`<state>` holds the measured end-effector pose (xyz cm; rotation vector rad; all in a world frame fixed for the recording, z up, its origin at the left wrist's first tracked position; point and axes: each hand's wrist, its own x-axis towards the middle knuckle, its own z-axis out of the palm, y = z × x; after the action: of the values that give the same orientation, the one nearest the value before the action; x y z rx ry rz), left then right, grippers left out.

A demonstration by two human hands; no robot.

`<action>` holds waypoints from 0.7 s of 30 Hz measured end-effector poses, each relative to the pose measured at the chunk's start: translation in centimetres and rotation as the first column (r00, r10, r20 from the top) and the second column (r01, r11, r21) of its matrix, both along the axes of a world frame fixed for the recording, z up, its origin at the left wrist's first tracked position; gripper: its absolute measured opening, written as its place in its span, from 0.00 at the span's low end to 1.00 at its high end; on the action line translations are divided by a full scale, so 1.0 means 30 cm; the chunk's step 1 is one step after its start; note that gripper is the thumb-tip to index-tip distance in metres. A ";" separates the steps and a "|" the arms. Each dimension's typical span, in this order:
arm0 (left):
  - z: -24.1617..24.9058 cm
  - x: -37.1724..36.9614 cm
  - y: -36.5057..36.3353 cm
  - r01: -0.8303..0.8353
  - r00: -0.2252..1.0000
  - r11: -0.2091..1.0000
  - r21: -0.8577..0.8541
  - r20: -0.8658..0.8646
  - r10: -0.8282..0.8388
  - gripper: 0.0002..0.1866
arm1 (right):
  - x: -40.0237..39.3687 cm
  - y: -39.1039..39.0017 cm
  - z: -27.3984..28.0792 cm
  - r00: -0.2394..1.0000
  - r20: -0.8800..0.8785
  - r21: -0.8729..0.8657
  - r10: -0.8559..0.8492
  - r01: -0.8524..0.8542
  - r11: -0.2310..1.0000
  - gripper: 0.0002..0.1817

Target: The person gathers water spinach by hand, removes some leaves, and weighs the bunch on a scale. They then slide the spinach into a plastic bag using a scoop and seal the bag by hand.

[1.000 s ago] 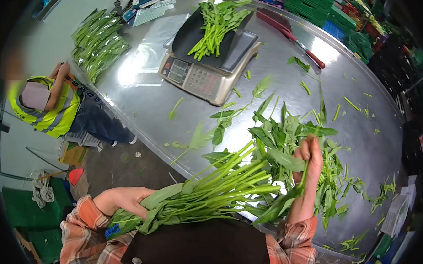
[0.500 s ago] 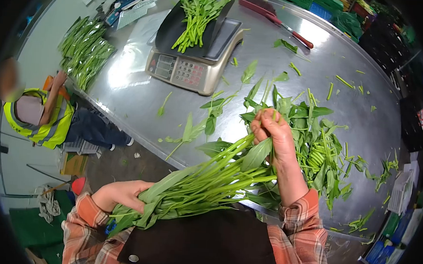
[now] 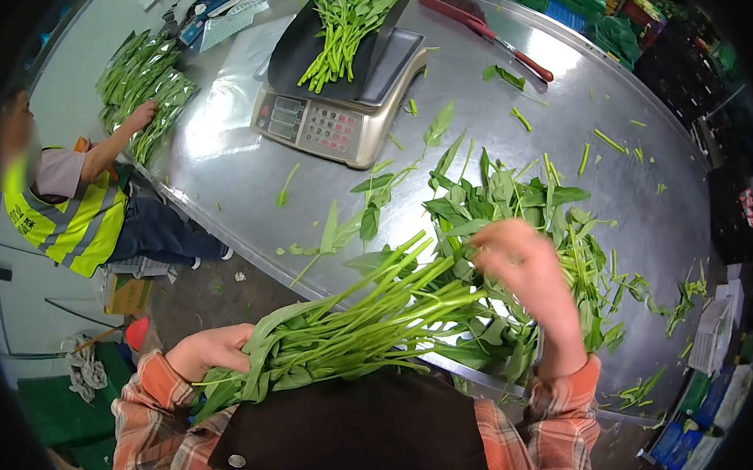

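Note:
My left hand (image 3: pixel 215 351) is closed round the leafy end of a bunch of water spinach (image 3: pixel 359 328), which lies across the front of my dark apron with its cut stems pointing up and right. Just past those stem ends is my right hand (image 3: pixel 516 255), its fingers smeared by motion, over a loose heap of water spinach (image 3: pixel 557 202) on the metal table (image 3: pixel 252 173). Single leafy sprigs (image 3: pixel 374 205) lie to the left of the heap.
A scale (image 3: pixel 335 129) carries a black scoop with more water spinach (image 3: pixel 344 33). Beyond it lies a red-handled brush (image 3: pixel 485 32). At left, a person in a yellow vest (image 3: pixel 71 219) reaches to bagged greens (image 3: pixel 142 86). Stem scraps (image 3: pixel 610 141) litter the table's right side.
My right hand has moved off the bunch, right and slightly down, over the heap. My left hand keeps its hold. The person at left has stretched an arm onto the bagged greens.

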<state>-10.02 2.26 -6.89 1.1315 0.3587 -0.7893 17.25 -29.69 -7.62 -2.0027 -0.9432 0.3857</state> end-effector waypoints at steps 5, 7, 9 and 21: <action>-0.038 -0.028 0.020 -0.020 1.000 1.000 -0.010 -0.020 0.020 0.35 | -0.130 0.117 -0.111 0.958 0.051 -0.004 0.284 -0.284 0.959 0.09; 0.008 -0.025 -0.028 -0.157 0.983 0.988 0.014 -0.091 0.157 0.36 | -0.150 0.125 -0.168 0.990 -0.035 0.098 0.139 -0.135 0.986 0.05; -0.015 -0.065 -0.033 -0.202 0.976 0.979 0.013 -0.081 0.203 0.37 | -0.162 0.127 -0.208 0.997 -0.017 0.160 -0.078 0.080 0.984 0.06; 0.197 0.153 -0.060 0.585 0.651 0.712 0.389 0.298 -0.698 0.31 | -0.195 0.420 -0.284 0.415 -0.404 0.266 0.815 -0.799 0.539 0.25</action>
<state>-5.43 0.47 -0.99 1.6849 -0.3699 -1.1062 11.40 -17.11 -16.14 -1.1365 -1.5160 1.3484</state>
